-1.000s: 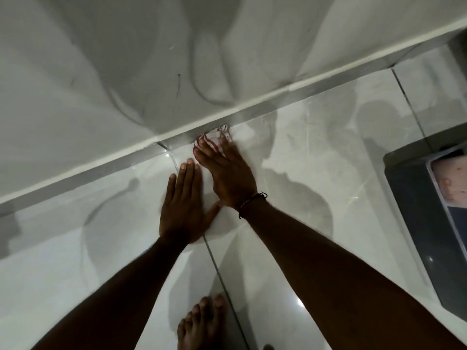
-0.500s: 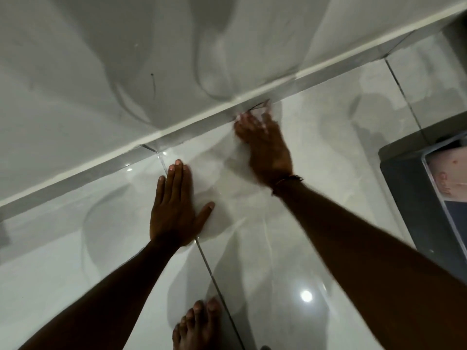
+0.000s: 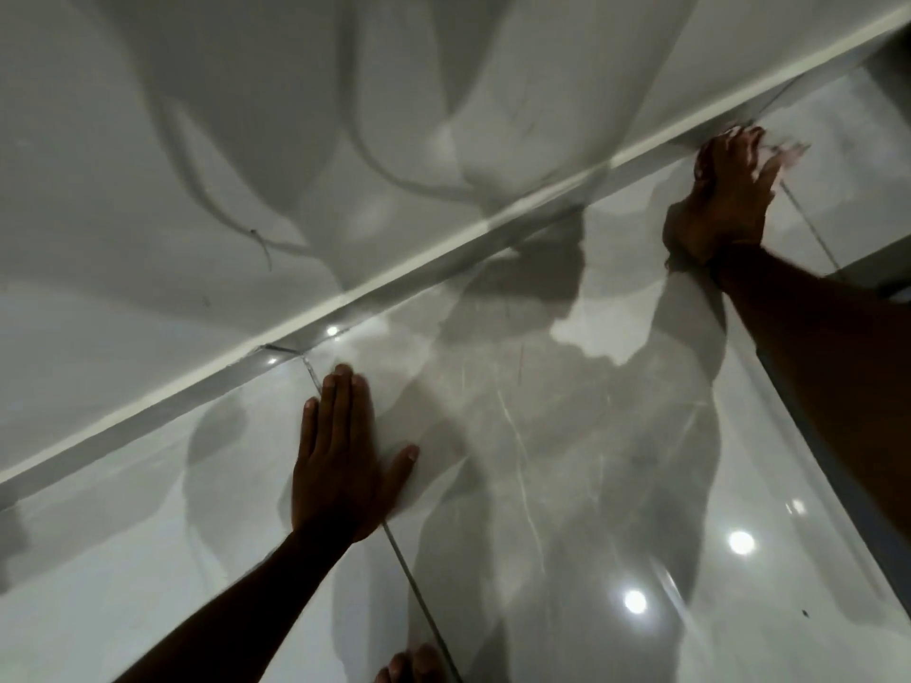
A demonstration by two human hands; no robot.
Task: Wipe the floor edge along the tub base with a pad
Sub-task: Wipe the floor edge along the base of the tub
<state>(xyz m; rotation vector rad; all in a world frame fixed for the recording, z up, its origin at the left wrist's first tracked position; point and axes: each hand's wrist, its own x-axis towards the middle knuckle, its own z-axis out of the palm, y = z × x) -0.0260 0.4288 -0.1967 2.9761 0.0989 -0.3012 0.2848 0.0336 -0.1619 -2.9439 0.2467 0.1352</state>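
The white tub side (image 3: pixel 246 140) fills the upper left, and its base strip (image 3: pixel 443 244) runs diagonally from lower left to upper right along the glossy tiled floor (image 3: pixel 567 460). My right hand (image 3: pixel 722 194) presses a thin pale pad with pink marks (image 3: pixel 788 152) flat on the floor right against the base strip at the upper right. The pad is blurred and mostly hidden under my fingers. My left hand (image 3: pixel 340 456) lies flat on the floor with its fingers spread, a little away from the strip, holding nothing.
Grout lines (image 3: pixel 409 574) cross the floor tiles. The toes of a bare foot (image 3: pixel 414 665) show at the bottom edge. A dark object's edge (image 3: pixel 887 268) sits at the far right behind my right forearm. Light spots reflect off the wet-looking tiles.
My right hand has slid the pad to the right along the tub base, far from the left hand. The left hand has stayed planted on the floor.
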